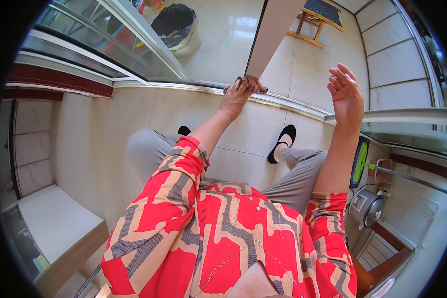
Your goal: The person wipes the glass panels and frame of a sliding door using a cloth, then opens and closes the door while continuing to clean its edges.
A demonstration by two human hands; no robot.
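Note:
My left hand [234,100] grips a pink cloth with a dark patterned edging [260,88]. It presses the cloth against the low end of a pale door frame upright [275,37], just above the white sliding-door track [205,85]. Part of the cloth is hidden under the fingers. Raised off to the right, my right hand [346,93] holds nothing; its fingers are loosely bent and apart. Below that hand, a white frame rail [402,113] runs towards the right side.
Beyond the track stand a bin with a black liner [177,31] and a wooden folding stool [314,22]. A green flat mop [360,164] and a rice cooker [365,208] are on the right. A white-topped cabinet [59,219] stands at the lower left.

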